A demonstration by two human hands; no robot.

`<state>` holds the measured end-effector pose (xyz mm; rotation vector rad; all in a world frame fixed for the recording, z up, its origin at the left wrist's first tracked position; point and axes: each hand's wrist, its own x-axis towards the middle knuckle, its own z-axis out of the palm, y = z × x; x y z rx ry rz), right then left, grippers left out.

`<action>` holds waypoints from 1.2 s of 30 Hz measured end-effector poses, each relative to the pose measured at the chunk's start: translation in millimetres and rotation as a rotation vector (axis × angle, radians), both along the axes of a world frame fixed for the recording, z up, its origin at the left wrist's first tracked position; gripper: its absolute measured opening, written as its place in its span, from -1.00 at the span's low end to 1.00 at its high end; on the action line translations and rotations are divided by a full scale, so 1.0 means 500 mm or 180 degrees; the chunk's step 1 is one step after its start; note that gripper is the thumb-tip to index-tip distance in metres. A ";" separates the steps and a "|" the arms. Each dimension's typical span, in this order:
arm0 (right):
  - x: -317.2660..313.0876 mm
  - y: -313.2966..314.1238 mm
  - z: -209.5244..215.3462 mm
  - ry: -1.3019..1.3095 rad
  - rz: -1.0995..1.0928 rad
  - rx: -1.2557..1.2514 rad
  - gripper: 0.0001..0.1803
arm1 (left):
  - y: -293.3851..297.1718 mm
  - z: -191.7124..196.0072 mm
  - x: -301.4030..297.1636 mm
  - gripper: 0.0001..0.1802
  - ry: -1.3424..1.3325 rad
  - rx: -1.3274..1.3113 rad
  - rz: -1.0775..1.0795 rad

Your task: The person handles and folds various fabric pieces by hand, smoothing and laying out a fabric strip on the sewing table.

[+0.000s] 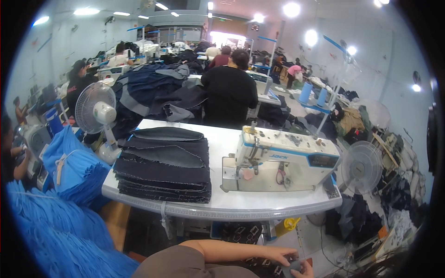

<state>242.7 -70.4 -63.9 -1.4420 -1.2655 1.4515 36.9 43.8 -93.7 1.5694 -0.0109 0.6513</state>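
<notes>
My hands are low in front of me, under the near edge of the sewing table, at the very bottom of what I see. My left hand reaches across from the left on a bare forearm, fingers curled over a small dark grey lump; I cannot tell what it is. My right hand shows only as a few fingers at the frame's edge, touching the same lump from the right. So the two hands are together on it, the left on top and showing more; how tightly they grip I cannot tell. The lump lies just below and right of my left knuckles, too small to show a long axis. Everything else is up and away from my hands: the white sewing machine stands on the table straight above them, and the stack of dark denim pieces lies to its left, long side running away from me. Blue fabric is heaped on my left, and a small fan stands at the table's far left corner.
</notes>
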 end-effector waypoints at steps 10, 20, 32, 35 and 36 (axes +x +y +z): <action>0.035 0.039 -0.031 -0.1044 0.0355 0.0510 -0.54 | 0.007 0.014 0.012 -0.60 0.0386 -0.0044 -0.0023; 0.018 0.057 0.050 -0.1217 0.0338 -0.1079 -0.54 | 0.032 0.046 0.002 -0.76 0.0318 0.0478 0.0394; -0.077 0.017 0.111 -0.0928 -0.0305 0.1044 -0.77 | 0.003 0.105 -0.018 -0.58 0.0794 0.0814 0.0693; -0.082 0.028 0.111 -0.0708 -0.0814 0.0788 -0.84 | 0.022 0.115 -0.036 -0.27 0.1463 0.0557 -0.0293; -0.073 0.030 0.116 -0.0795 -0.0495 0.0763 -0.82 | 0.026 0.137 -0.040 -0.32 0.1819 0.0285 -0.0767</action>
